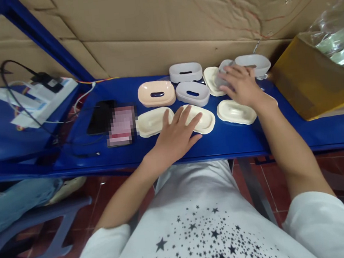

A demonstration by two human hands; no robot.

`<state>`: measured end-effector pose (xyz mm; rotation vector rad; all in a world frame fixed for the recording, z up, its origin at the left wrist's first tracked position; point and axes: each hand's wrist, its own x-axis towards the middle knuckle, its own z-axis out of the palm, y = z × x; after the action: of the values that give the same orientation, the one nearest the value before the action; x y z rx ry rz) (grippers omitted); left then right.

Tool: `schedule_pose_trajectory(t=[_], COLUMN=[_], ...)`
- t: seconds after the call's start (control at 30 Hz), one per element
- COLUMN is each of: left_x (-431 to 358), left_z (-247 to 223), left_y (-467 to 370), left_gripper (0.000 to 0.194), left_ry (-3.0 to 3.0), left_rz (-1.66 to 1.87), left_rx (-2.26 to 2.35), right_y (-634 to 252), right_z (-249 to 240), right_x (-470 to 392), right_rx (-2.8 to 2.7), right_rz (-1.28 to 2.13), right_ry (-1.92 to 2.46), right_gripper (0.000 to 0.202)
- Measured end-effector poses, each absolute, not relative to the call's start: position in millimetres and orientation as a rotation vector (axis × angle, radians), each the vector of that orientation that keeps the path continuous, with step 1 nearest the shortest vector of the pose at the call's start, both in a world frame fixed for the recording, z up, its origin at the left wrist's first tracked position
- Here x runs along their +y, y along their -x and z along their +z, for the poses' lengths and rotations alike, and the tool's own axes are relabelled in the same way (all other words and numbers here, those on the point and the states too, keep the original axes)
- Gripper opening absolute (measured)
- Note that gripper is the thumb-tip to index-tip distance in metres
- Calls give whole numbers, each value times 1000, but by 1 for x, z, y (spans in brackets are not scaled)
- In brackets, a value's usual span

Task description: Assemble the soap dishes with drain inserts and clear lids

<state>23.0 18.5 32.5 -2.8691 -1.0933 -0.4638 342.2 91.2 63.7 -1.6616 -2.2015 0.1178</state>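
My left hand (pixel 177 134) lies with fingers spread over two cream oval trays, touching the cream tray (pixel 207 121) on its right and reaching the edge of the cream tray (pixel 151 122) on its left. My right hand (pixel 241 86) has its fingers round a tilted grey piece (pixel 225 70), which looks like a soap dish and is partly hidden by the fingers. Under that piece a cream tray (pixel 210 79) shows. Another cream tray (pixel 236 112) sits just below my right hand. Behind my left hand stand a peach soap dish (pixel 157 99) and a grey soap dish (pixel 195 98), both with slots.
More grey dishes, one at the back (pixel 186 77) and one at the back right (pixel 260 69), stand near the cardboard. A taped box (pixel 315 79) with plastic-wrapped items bounds the right side. Phones (pixel 120 126) and a power strip (pixel 48 103) with cables lie left on the blue table (pixel 224 148).
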Motion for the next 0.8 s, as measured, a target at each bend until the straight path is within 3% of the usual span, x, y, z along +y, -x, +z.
schedule_pose_trajectory(t=[0.1,0.23,0.6,0.8], left_x=[9,14,7,7], left_z=[29,33,5,-2], left_y=[7,29,34,13], left_gripper=[61,62,49,19], left_ry=[2850,2753,2730,2879], left_rz=[-439,-423,-568,-720], left_rx=[-1209,-1364,-1230,-845], right_y=[-335,-337,-253,-265], right_z=[64,75,50,37], right_x=[88,81,45,64], right_rx=[-2303,-2186,-2714,-2472], right_rz=[194,28,448,-12], right_ry=[1700,1729,841,1236], right_gripper=[34,35,35,54])
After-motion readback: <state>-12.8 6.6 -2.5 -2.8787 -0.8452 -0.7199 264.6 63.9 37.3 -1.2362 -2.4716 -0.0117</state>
